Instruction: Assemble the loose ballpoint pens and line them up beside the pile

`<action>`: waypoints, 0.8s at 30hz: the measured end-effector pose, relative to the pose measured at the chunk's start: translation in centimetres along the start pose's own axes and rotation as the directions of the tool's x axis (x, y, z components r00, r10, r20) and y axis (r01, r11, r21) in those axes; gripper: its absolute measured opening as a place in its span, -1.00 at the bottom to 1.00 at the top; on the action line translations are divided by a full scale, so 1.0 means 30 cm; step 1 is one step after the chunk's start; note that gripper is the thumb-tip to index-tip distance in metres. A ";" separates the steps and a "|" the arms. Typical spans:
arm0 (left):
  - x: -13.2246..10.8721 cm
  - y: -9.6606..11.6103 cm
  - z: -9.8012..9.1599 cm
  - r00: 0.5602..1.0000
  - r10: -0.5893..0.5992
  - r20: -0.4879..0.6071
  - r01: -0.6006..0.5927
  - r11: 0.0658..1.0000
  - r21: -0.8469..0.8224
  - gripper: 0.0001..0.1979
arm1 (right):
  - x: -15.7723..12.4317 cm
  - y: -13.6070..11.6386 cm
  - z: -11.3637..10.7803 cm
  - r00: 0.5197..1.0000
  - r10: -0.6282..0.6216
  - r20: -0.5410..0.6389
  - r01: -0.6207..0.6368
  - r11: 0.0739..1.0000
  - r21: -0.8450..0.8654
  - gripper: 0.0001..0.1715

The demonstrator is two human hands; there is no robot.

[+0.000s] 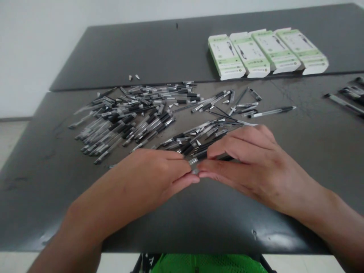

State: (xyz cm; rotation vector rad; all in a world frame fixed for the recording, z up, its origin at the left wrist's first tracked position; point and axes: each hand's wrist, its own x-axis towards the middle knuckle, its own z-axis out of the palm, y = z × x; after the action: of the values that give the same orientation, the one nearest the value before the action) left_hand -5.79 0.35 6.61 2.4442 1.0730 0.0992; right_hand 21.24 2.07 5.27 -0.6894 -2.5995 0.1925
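In the head view, the left hand (148,178) and right hand (244,163) are half closed, their fingertips meeting around a small silver pen part (195,171); whether they grip it, I cannot tell. Loose pens (125,125) lie just beyond them on a dark table (199,223), with white-and-green boxes (267,51) farther back.

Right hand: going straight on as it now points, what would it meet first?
The right hand would probably meet the small silver pen part beside the left hand; depth is unclear.
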 end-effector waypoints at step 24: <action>0.009 -0.073 -0.086 0.778 -0.354 -0.518 0.413 0.911 -0.003 -0.70 | -0.034 0.226 -0.027 0.962 0.161 0.219 -0.177 0.983 0.053 -0.80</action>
State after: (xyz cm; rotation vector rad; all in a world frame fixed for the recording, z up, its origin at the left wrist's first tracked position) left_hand -7.74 2.82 7.89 2.2846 1.8374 0.5980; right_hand 25.36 7.45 3.97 -0.9105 -2.7189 0.4333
